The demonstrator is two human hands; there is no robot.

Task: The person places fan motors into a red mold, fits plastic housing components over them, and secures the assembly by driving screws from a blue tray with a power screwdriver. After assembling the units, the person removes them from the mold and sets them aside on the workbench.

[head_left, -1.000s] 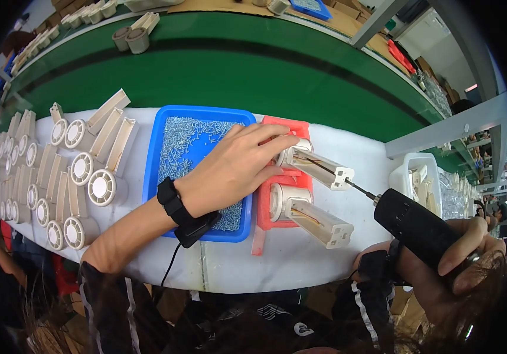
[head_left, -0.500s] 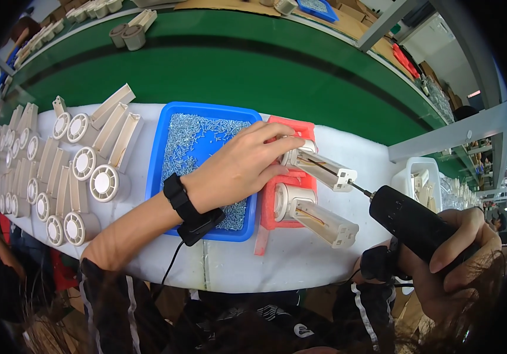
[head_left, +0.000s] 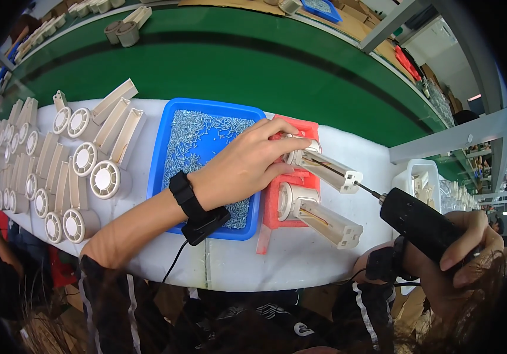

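Note:
My left hand (head_left: 252, 154) grips the round end of a white plastic housing (head_left: 329, 169) seated in the far slot of a red holder (head_left: 270, 203). A second housing (head_left: 327, 223) of the same kind sits in the near slot, untouched. My right hand (head_left: 472, 245) is wrapped round a black electric screwdriver (head_left: 417, 221). Its thin bit points left and reaches the outer end of the far housing; I cannot tell whether a screw is on the tip. Left of the holder lies a blue tray (head_left: 154, 171) of small silver screws (head_left: 185, 138), partly covered by my left forearm.
Many similar housings (head_left: 107, 180) stand in rows on the white table's left side. A white bin (head_left: 410, 183) with parts is at the right, near a metal frame (head_left: 454, 134). Beyond the table runs a green conveyor belt (head_left: 235, 68) carrying a few parts (head_left: 127, 34).
The screwdriver and my right hand have shifted slightly right, with the bit still near the housing's end. My left hand keeps its grip. The whole view has moved a little.

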